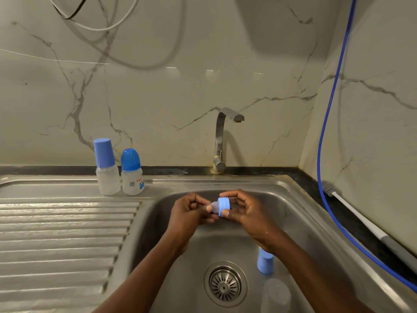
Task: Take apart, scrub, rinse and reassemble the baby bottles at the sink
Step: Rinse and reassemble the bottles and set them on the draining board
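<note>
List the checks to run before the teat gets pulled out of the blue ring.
1. Right hand grips the blue ring: ok.
2. Left hand pinches the teat with its fingers: ok.
3. Both parts are held over the sink, so a dropped part should land in it: ok.
4. Blue cap and clear bottle already off, lying in the basin: ok.
5. Brush ready on the right counter: ok.
6. Tap running for the rinse: not ok, no water shows.
</note>
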Available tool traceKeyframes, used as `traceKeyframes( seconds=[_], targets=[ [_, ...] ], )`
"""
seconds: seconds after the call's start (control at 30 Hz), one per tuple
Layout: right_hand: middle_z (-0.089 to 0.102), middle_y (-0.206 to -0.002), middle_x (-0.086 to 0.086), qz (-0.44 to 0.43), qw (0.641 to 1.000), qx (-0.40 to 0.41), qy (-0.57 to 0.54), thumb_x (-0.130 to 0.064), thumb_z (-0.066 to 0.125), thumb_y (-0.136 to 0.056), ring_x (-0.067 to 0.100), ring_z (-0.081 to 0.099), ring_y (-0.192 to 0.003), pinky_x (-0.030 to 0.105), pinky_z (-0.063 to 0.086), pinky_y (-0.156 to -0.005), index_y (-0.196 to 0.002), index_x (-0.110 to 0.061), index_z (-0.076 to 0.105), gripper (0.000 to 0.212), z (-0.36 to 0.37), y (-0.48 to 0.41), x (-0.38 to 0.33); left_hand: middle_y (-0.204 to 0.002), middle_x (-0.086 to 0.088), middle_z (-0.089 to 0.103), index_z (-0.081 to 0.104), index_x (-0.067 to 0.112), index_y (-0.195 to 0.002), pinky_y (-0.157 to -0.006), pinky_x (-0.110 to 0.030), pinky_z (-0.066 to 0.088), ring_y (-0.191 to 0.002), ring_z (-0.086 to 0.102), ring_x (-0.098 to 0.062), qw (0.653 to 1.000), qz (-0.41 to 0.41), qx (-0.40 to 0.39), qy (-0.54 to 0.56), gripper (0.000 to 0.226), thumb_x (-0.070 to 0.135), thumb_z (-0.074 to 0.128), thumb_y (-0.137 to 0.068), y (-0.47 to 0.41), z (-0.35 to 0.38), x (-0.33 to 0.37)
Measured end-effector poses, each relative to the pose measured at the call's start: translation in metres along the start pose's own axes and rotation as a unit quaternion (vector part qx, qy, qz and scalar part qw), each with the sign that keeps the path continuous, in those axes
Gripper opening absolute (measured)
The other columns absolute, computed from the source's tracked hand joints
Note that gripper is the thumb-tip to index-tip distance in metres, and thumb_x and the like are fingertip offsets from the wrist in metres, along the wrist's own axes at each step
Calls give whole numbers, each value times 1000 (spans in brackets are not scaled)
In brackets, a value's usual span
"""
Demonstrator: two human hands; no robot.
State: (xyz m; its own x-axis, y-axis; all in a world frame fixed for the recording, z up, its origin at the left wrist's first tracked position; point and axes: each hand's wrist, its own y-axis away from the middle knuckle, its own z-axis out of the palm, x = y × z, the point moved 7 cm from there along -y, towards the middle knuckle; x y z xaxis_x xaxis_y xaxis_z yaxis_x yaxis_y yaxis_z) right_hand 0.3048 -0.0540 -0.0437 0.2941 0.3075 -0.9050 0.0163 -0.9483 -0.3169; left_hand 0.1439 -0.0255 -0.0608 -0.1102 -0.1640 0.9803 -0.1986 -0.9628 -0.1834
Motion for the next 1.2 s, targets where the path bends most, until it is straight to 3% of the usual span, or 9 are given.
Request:
traceKeyframes(
  seconds=[0.27, 0.47, 0.57, 0.67, 0.8, 0.9, 0.93, 1.07, 1.2],
  targets=[
    [66, -116, -6, -4, 999, -2, 49, -4, 72, -83, 11, 62, -112, 43, 53, -95, -106, -31, 63, 37, 3, -4, -5, -71, -4, 71, 68, 11, -82, -64, -23, 58, -67, 70, -13, 974, 120, 92, -169, 22, -10, 62, -85, 2, -4, 19],
    [68, -109, -9, 17, 993, -39, 106, -1, 71, -81, 12, 62, -105, 30, 53, -93, -109, -27, 68, 38, -5, 6, 7, -84, 3, 69, 60, 21, -101, -70, -23, 58, -76, 69, -6, 964, 151, 88, -199, 15, 16, 68, -90, 1, -11, 17],
    [67, -101, -13, -34, 995, 88, 22, -9, 83, -73, 8, 64, -94, 14, 53, -77, -103, -31, 63, 42, -40, -3, -23, -91, 4, 66, 56, 24, -110, -70, -25, 56, -81, 68, -10, 971, 106, 98, -191, 21, 20, 66, -92, -1, -19, 5],
    [64, -101, -12, -110, 964, 221, 98, -18, 83, -73, 3, 63, -85, 6, 47, -67, -108, -27, 53, 47, -62, 3, -39, -91, 3, 67, 58, 28, -106, -62, -18, 52, -74, 69, -8, 964, 47, 6, -262, 20, 19, 68, -91, -2, -4, -14],
    [59, -118, -4, 18, 970, 71, 231, -17, 73, -84, 6, 57, -103, 14, 42, -78, -133, -21, 49, 55, -28, 6, -1, -97, 2, 69, 66, 27, -102, -68, -21, 57, -71, 69, -9, 922, 38, -146, -356, 20, 17, 73, -87, 8, 31, -34],
    [60, -107, -10, -179, 935, 261, 159, -27, 68, -90, -6, 56, -92, 12, 47, -81, -122, -25, 55, 35, -56, 3, -51, -133, 1, 54, 53, 27, -134, -87, -27, 54, -94, 65, -9, 872, 19, -176, -456, 54, 30, 75, -85, 6, 30, -47],
    [62, -103, -8, -184, 927, 280, 169, -28, 68, -89, -2, 57, -89, 11, 46, -78, -114, -24, 56, 28, -60, 7, -52, -143, -1, 45, 43, 25, -144, -91, -27, 52, -104, 62, -13, 861, 8, -172, -479, 68, 32, 76, -85, 6, 27, -51],
    [62, -86, 4, 99, 951, 77, 281, -15, 75, -80, 21, 59, -85, 32, 48, -75, -96, -11, 67, 18, -42, 10, 19, -149, -7, 33, 28, 29, -152, -103, -33, 46, -124, 50, -24, 854, -4, -172, -492, 85, 33, 77, -83, 9, 22, -56],
    [63, -91, -4, -95, 932, 285, 204, -19, 75, -81, 10, 58, -82, 14, 43, -69, -101, -14, 63, 24, -76, 7, -24, -147, -6, 34, 30, 25, -152, -94, -22, 46, -119, 52, -19, 852, -12, -164, -498, 83, 34, 76, -84, 6, 17, -58]
  ],
)
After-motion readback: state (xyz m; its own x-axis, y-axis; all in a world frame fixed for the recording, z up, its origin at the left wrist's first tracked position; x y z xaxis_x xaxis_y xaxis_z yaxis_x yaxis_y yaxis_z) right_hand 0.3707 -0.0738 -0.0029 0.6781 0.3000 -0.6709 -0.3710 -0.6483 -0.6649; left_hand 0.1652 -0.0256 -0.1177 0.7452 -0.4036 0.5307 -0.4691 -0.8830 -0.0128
